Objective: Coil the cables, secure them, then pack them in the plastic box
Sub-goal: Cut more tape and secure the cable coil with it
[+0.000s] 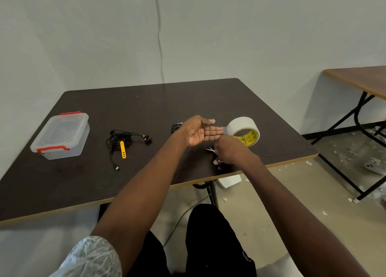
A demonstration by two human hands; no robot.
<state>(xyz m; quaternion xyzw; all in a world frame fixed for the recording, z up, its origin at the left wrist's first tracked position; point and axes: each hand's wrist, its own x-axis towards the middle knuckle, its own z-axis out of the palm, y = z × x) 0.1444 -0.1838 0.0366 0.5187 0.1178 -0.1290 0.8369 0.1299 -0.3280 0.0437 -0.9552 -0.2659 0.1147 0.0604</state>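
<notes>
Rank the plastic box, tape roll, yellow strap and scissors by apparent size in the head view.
1. Plastic box, clearly largest.
2. Tape roll.
3. Yellow strap.
Scissors: mostly hidden by the right hand, so left unranked.

Bare workroom: folding tables (146,101), littered floor (313,193)

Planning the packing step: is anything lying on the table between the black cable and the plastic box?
Nothing visible. The black cable, with a yellow tie across it, lies right of the plastic box with bare table between. The box's lid is still on, though.
</notes>
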